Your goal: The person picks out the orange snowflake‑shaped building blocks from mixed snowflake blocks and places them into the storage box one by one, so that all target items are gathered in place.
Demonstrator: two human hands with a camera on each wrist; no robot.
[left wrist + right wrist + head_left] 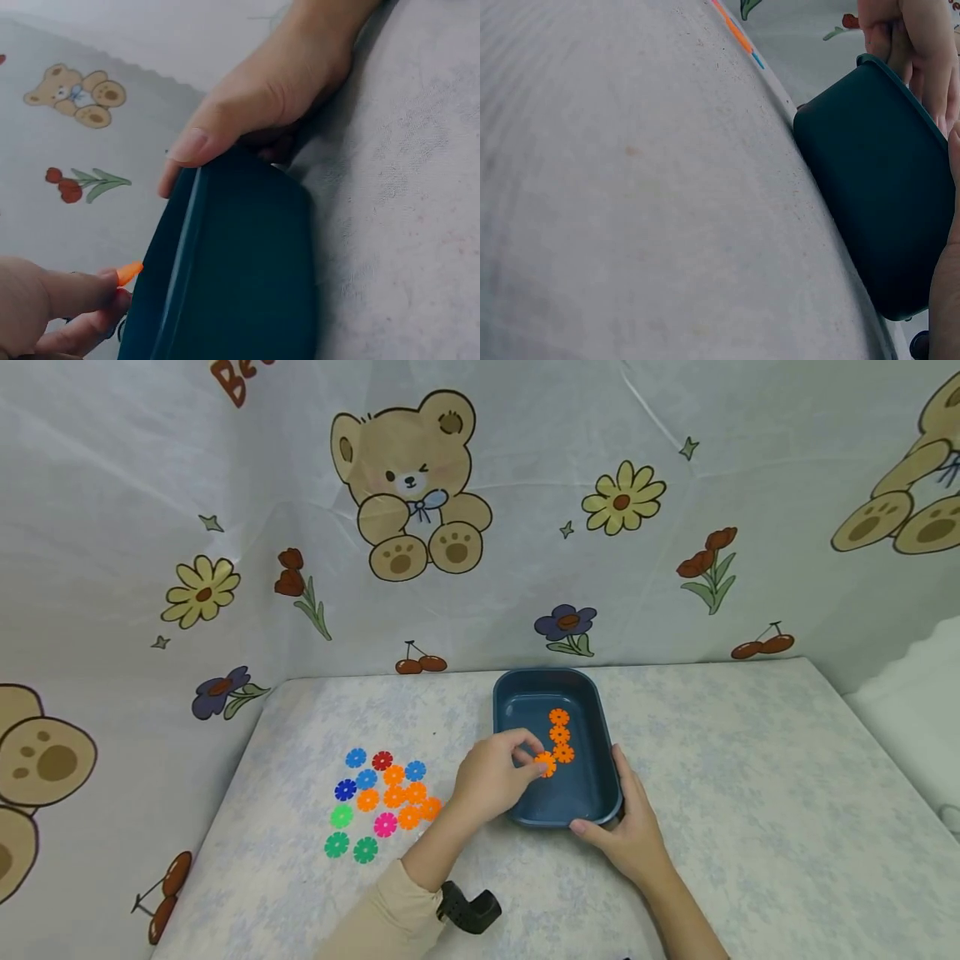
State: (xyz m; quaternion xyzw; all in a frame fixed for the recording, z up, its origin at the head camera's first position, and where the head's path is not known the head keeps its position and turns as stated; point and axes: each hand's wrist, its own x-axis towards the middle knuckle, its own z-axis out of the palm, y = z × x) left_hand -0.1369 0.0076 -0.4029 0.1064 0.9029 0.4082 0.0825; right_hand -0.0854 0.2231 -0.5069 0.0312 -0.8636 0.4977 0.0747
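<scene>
A dark blue rectangular tub [525, 810] stands on the table. Inside it, three orange flower-shaped discs [559, 734] form a row. My left hand [491, 777] reaches over the tub's left side and pinches another orange flower-shaped disc [546, 765] at the row's near end; whether the two are joined I cannot tell. In the left wrist view that disc [129, 273] shows edge-on between thumb and finger. My right hand [633, 835] grips the tub's near right corner, thumb at the near rim and fingers along the right side.
Left of the tub lie loose flower discs in orange [393, 796], blue [356, 757], red [382, 761], pink [386, 825] and green [337, 844]. A black strap device [471, 910] sits by my left wrist. Behind the table hangs a bear-print cloth [525, 602].
</scene>
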